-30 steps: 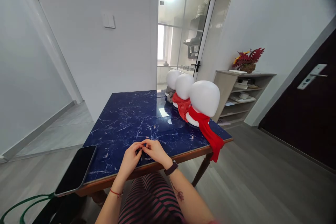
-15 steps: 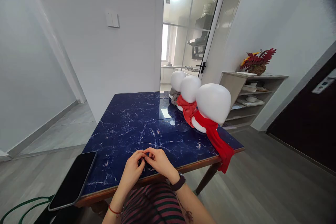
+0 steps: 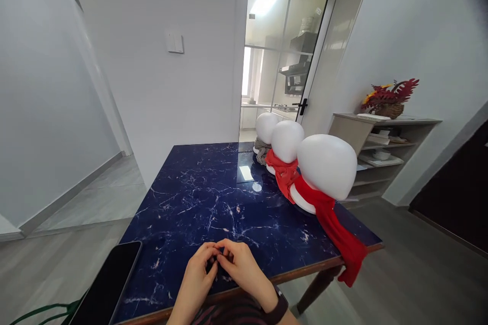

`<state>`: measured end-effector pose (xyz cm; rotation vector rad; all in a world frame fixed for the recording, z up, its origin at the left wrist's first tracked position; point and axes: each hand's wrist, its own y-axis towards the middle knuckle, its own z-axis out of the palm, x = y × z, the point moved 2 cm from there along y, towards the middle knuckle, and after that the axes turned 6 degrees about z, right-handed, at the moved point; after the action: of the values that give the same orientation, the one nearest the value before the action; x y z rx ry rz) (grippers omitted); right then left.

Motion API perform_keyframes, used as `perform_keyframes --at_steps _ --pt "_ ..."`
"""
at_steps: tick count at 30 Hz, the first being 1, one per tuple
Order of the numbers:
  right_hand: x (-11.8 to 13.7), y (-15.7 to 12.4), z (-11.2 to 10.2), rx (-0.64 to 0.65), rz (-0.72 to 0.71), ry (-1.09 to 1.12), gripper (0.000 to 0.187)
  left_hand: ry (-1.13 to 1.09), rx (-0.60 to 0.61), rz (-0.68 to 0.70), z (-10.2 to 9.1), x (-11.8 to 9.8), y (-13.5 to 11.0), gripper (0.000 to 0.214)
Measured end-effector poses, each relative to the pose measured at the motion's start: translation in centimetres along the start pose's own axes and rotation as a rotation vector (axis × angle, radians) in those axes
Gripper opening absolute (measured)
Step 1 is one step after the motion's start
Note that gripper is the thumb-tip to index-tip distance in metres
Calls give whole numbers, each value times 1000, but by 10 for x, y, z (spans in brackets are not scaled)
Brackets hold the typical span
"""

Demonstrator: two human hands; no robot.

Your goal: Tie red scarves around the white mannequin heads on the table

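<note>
My left hand (image 3: 200, 267) and my right hand (image 3: 241, 264) meet over the near edge of a dark blue marbled table (image 3: 190, 203). The fingertips of both hands touch each other, fingers loosely curled, with a small gap between thumb and forefinger on each. I see no object in either hand. To the right, three white head-shaped forms stand in a row. The nearest form (image 3: 328, 165) wears a red scarf (image 3: 339, 233) whose end hangs over the table edge. The middle form (image 3: 287, 141) has a coral-red scarf (image 3: 284, 170), and the farthest form (image 3: 267, 127) a grey scarf (image 3: 261, 150).
A phone (image 3: 109, 284) with a green cord (image 3: 46, 310) is at the table's left corner. Behind the table are a wall and a glass door (image 3: 282, 61). A shelf unit (image 3: 385, 150) with a basket of red leaves (image 3: 391, 104) stands on the right.
The view has tilted up slightly and come closer, so the table and hands sit lower in the picture. My hands keep almost the same pose, fingertips together.
</note>
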<state>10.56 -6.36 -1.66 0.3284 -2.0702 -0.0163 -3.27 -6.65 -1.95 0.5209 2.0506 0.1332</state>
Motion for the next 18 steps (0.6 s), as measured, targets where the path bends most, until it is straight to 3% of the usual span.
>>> perform_keyframes --at_steps 18 --pt "4 -1 -2 26 22 17 19 -33 -4 -11 1 0 -1 19"
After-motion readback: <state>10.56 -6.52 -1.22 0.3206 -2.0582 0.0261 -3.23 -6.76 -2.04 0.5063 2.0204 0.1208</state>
